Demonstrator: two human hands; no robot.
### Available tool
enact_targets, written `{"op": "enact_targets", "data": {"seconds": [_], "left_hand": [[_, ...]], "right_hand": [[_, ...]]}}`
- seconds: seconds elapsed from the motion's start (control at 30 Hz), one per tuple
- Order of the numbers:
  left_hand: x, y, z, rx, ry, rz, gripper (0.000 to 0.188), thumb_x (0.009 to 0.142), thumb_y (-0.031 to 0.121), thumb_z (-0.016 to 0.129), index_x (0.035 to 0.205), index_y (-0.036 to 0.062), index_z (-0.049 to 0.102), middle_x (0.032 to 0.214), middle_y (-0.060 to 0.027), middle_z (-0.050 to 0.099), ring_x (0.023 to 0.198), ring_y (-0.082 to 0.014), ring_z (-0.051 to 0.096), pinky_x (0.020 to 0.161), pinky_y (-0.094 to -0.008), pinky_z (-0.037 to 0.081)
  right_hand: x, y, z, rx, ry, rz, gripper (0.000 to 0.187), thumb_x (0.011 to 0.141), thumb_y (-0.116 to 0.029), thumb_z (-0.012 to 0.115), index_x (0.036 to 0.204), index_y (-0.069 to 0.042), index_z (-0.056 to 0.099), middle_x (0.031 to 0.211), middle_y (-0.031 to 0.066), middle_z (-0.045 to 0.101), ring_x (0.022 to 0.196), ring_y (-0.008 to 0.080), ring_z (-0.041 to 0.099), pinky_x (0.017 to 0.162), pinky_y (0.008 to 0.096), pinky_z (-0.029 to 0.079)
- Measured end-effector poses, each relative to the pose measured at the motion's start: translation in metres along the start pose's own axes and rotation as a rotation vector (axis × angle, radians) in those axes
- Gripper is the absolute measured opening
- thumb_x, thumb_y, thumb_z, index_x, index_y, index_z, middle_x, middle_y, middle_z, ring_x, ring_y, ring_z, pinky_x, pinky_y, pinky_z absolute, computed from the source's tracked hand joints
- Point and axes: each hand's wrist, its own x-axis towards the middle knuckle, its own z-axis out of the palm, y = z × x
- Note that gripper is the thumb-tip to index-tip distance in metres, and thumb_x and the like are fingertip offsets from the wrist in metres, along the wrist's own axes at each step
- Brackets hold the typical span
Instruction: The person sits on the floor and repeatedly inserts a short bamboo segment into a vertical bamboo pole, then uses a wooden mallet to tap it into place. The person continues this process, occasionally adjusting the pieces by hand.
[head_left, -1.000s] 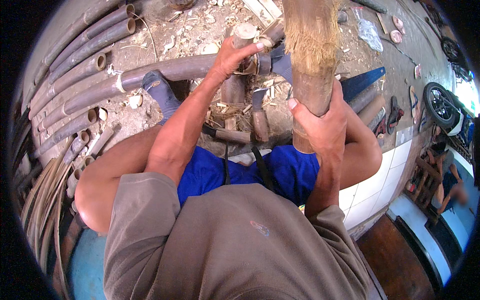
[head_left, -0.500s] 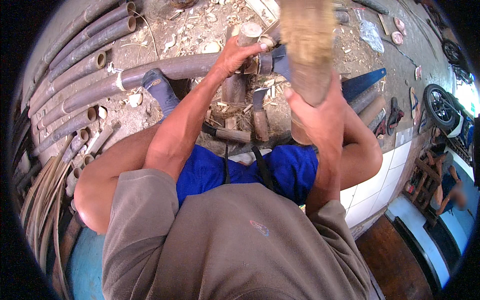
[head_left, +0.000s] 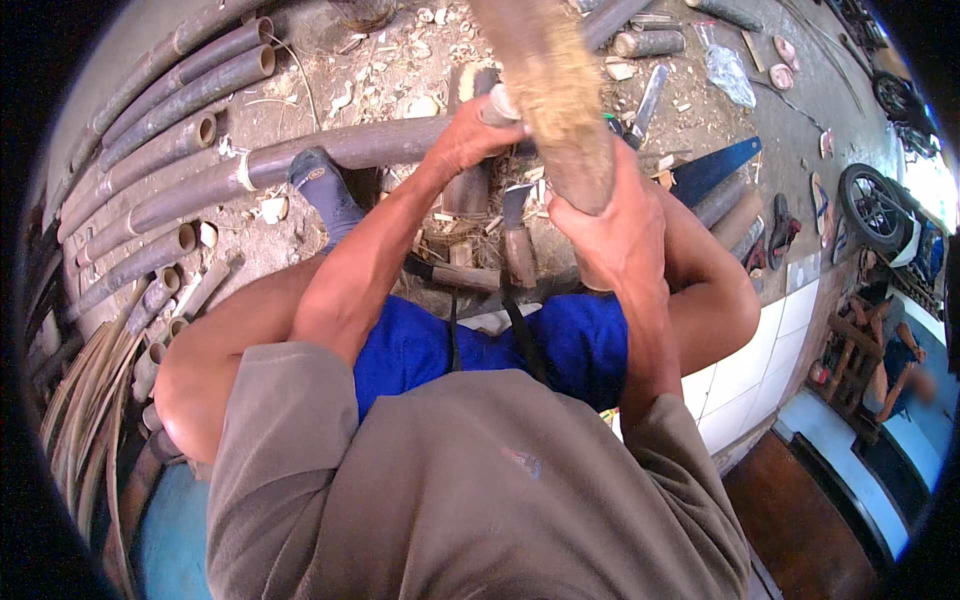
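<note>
My right hand (head_left: 620,225) is closed round the lower end of a thick wooden mallet (head_left: 560,85). The mallet is raised, blurred at its top and frayed to yellow fibres along its middle. My left hand (head_left: 470,140) is closed round a short round piece of wood (head_left: 498,106), whose pale end shows above the fingers; the mallet partly covers it. What lies under that wood is hidden. Beside my left hand a long dark bamboo pole (head_left: 350,143) crosses the ground by my socked foot (head_left: 320,185). Between my knees lies a knife with a wooden handle (head_left: 520,257).
Several bamboo tubes (head_left: 190,80) lie at the left, above a bundle of thin strips (head_left: 90,410). A blue saw blade (head_left: 715,172) lies at the right, near sandals (head_left: 783,230). Wood chips litter the ground. A person (head_left: 900,370) sits far right, below a motorcycle (head_left: 880,210).
The mallet has swung left and tilted, so its frayed part now overlaps the wood in my left hand. My right hand has moved slightly left; my left hand keeps its grip.
</note>
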Motion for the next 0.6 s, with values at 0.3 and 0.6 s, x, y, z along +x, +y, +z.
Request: {"op": "enact_targets", "data": {"seconds": [0.3,0.6], "left_hand": [[0.014,-0.020,-0.016,-0.107,0.176,-0.049,0.057,0.086,0.037,0.088,0.129,0.0051,0.069,0.123,-0.0071,0.075,0.112,-0.0180,0.068,0.103,-0.0367,0.052],[-0.004,0.008,0.009,-0.002,0.321,-0.095,0.051,0.081,0.034,0.090,0.118,0.0047,0.073,0.109,-0.0045,0.078,0.095,-0.0160,0.072,0.088,-0.0347,0.058]], "right_hand": [[-0.024,0.016,0.006,0.094,-0.034,0.094,0.078,0.077,-0.037,0.084,0.142,-0.008,0.052,0.115,0.0278,0.072,0.108,0.0482,0.070,0.093,0.0535,0.055],[-0.048,0.028,0.016,0.138,-0.018,0.104,0.074,0.079,-0.028,0.085,0.141,-0.004,0.052,0.117,0.0291,0.071,0.112,0.0445,0.070,0.096,0.0481,0.055]]}}
